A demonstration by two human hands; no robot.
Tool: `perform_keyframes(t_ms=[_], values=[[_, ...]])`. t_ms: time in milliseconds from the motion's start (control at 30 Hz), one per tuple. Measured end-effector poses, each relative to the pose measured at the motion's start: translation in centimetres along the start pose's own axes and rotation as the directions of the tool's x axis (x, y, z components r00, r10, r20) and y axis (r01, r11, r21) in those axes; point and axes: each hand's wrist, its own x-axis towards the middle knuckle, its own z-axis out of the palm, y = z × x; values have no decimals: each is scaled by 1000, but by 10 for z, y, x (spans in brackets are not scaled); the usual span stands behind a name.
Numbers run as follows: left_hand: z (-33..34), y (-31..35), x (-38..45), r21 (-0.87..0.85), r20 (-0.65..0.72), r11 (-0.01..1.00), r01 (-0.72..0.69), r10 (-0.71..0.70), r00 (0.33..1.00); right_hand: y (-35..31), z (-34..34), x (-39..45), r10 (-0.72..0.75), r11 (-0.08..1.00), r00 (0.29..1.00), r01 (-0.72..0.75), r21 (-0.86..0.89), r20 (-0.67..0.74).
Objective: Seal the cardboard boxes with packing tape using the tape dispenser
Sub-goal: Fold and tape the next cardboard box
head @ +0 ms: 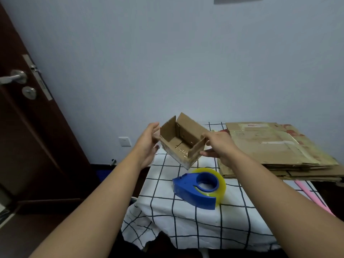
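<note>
Both hands hold a small open cardboard box (pixel 181 141) above the worktop (pixel 186 220): left hand (pixel 149 141) grips its left end, right hand (pixel 216 146) its right. The blue tape dispenser (pixel 200 187) lies just nearer.

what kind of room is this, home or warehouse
Probably a room in a home, not a warehouse: a dark wooden door, a wall socket, and a small table under a checked cloth.

no readable text anywhere. only faint red printing and pale label remnants on the flattened cardboard sheets (pixel 275 144), too blurred to make out. nothing legible on the blue tape dispenser (pixel 195 190) or the small cardboard box (pixel 182 142).
</note>
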Motion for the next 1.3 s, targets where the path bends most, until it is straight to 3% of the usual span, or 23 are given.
perform_keyframes(t_ms=[100,167,333,533,933,1133,1300], values=[[0,-9,37,-116,-117,992,-58,44,992,2,12,45,20,997,998,-15,80,-62],[2,-19,65,-159,-101,987,-15,-1,995,6,21,77,25,996,995,-16,92,-92],[13,-50,135,9,76,1000,14,-14,997,25,44,148,5,998,992,2,59,-127],[8,-68,197,58,74,998,-12,8,997,46,65,208,-50,994,991,38,-102,-126],[-13,-85,306,-100,18,995,-30,32,999,50,99,294,36,996,990,-47,71,139],[-18,-106,338,238,125,967,-95,67,990,64,98,323,16,999,964,-27,36,265],[-23,-126,349,350,155,924,-156,107,982,82,102,336,-87,957,955,159,-243,283]])
